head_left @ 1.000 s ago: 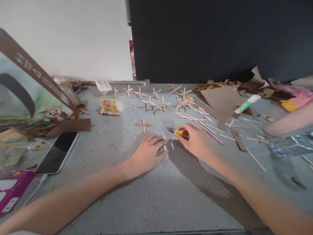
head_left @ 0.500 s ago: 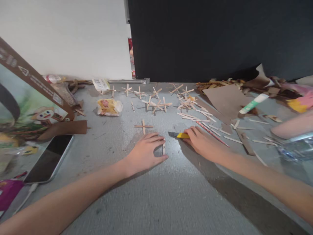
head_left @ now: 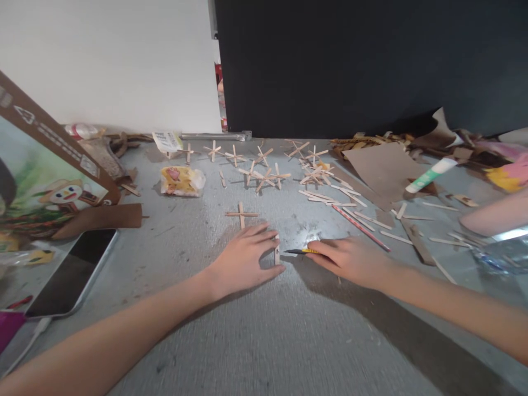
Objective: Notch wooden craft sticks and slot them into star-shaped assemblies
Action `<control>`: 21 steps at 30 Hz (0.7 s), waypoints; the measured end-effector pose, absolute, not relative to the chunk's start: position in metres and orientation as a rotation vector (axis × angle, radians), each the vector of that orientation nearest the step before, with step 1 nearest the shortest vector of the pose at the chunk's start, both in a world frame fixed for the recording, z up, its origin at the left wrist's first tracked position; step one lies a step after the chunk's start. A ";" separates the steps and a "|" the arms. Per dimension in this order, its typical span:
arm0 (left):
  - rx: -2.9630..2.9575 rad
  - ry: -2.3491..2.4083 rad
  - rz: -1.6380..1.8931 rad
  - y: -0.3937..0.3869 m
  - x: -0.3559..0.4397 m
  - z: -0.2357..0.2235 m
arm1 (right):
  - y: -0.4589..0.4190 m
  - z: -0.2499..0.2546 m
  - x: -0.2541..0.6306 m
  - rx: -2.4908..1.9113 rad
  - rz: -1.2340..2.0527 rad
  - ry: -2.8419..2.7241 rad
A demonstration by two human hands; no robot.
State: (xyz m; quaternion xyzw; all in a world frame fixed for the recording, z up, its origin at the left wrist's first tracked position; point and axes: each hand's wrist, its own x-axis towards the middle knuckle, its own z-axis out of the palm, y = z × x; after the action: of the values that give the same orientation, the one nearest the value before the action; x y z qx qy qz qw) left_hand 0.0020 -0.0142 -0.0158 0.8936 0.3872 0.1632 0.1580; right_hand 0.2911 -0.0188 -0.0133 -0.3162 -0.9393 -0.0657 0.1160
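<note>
My left hand [head_left: 243, 257] rests on the grey table, thumb and fingertips closed on the two ends of a short flat wooden stick [head_left: 277, 251]. A small dark mark shows on that stick. My right hand [head_left: 350, 261] grips a yellow utility knife [head_left: 309, 251], its dark blade pointing left, close to the stick but apart from it. Just beyond my left fingers lies a cross of wooden sticks [head_left: 241, 213], its lower end partly hidden. Farther back stand several star-shaped stick pieces [head_left: 264, 176].
Loose sticks [head_left: 363, 219] and a red-striped pencil [head_left: 363, 228] lie to the right, near cardboard [head_left: 381, 170] and a green-white tube [head_left: 431, 176]. Another person's arm [head_left: 495, 214] reaches in there. At left are a phone [head_left: 74, 275], a printed box [head_left: 61, 159] and a yellow packet [head_left: 181, 181].
My right hand has come nearer with the utility knife, bringing the blade level with the stick and turning it edge-on. My left hand keeps its hold on the stick.
</note>
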 end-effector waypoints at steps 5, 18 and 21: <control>2.557 1.104 0.456 -0.015 0.002 -0.015 | -0.019 -0.011 0.286 -0.893 -0.330 -2.777; 2.522 1.100 0.462 -0.014 0.003 -0.015 | -0.018 -0.009 0.280 -0.943 -0.297 -2.815; 2.516 1.100 0.477 -0.014 0.003 -0.016 | -0.018 -0.010 0.280 -0.935 -0.308 -2.825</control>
State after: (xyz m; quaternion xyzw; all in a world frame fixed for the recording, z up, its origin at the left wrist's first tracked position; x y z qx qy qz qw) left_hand 0.0031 -0.0145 -0.0156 0.8886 0.3884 0.1686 0.1766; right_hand 0.2804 -0.0181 -0.0100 -0.3117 -0.9416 -0.1027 0.0751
